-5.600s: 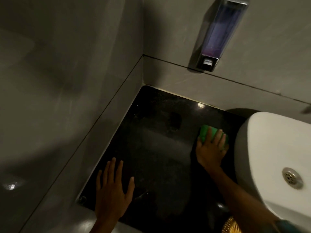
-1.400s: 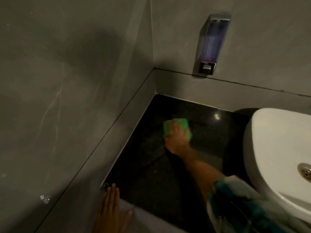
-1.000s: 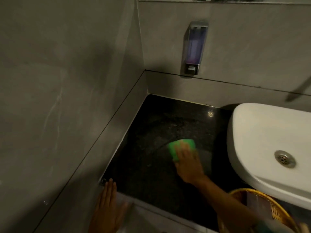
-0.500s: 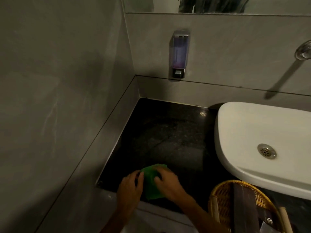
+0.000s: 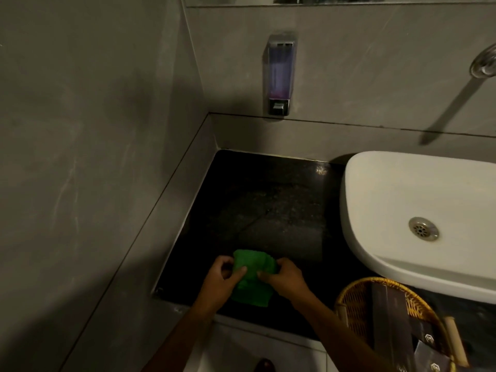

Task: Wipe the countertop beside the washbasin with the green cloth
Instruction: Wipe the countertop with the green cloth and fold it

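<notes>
Green cloth (image 5: 251, 279) now sits bunched at the near edge of the dark countertop (image 5: 268, 210), pinched between left hand (image 5: 220, 281) and right hand (image 5: 287, 277) — a second ago the right alone swept it. Likely refolding. Wicker basket (image 5: 349, 299), near right, holds dark boxes.

1 head cam, down at countertop (image 5: 268, 210)

Both hands (image 5: 218, 283) (image 5: 285, 279) grip green cloth (image 5: 252, 280); over countertop (image 5: 268, 210) front edge
</notes>
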Tool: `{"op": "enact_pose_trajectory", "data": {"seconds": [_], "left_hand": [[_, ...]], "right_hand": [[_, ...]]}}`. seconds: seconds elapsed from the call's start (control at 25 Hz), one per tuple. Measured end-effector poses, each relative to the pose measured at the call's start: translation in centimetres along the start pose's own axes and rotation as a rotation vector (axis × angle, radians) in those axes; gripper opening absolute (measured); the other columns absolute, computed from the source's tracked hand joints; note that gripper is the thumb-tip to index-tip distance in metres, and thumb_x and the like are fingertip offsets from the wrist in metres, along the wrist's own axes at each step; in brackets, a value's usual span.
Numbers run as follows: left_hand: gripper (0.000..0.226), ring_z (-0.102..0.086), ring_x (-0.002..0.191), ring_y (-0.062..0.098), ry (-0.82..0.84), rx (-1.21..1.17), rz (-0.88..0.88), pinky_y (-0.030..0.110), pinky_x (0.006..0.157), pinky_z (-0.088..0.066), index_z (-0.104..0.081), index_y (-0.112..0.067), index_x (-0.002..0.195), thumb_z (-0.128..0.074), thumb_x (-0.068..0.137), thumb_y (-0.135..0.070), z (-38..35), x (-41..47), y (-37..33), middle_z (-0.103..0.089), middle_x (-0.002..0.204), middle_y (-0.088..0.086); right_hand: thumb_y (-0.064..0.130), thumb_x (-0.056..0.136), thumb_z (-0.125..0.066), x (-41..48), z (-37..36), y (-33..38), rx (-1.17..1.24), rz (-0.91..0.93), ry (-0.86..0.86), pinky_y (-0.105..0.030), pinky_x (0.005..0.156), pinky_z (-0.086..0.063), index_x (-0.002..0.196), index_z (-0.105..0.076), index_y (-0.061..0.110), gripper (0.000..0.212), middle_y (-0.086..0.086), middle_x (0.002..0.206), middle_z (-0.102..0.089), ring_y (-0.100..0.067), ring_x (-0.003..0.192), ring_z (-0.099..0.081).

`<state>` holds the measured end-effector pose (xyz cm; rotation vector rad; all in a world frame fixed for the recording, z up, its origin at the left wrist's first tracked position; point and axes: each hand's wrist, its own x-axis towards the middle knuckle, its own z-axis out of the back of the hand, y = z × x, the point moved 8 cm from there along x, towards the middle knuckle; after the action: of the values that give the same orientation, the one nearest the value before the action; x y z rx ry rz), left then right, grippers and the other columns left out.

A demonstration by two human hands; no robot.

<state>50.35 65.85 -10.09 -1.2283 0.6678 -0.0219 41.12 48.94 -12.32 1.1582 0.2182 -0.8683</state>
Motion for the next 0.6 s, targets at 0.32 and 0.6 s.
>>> {"op": "enact_pose_trajectory", "data": {"seconds": [0.32, 0.6], "left_hand": [[0.034, -0.062, 0.095, 0.027, -0.134, -0.059, -0.042, 0.044, 0.081, -0.056, -0.052, -0.014, 0.103, -0.072, 0.079, -0.026, -4.1, 8.6, -9.9, -0.06, 0.103, 0.007], [0.03, -0.055, 0.12, 0.029, 0.047, 0.566, -0.283, 0.031, 0.101, -0.04, -0.062, -0.005, 0.117, -0.057, 0.088, -0.013, -7.7, 12.3, -11.0, -0.059, 0.13, 0.017]], "right_hand": [[0.025, 0.086, -0.067, 5.5, 8.6, 9.0, 0.142, 0.201, -0.25, -0.038, 0.047, -0.061, 0.099, -0.035, 0.031, 0.035, -0.004, 0.094, -0.058, -0.029, 0.072, -0.069], [0.033, 0.097, -0.043, 8.5, 7.9, 8.7, -0.517, 0.202, -0.247, -0.045, 0.098, -0.04, 0.135, -0.044, 0.023, 0.039, -0.02, 0.127, -0.044, -0.04, 0.117, -0.047]]}}
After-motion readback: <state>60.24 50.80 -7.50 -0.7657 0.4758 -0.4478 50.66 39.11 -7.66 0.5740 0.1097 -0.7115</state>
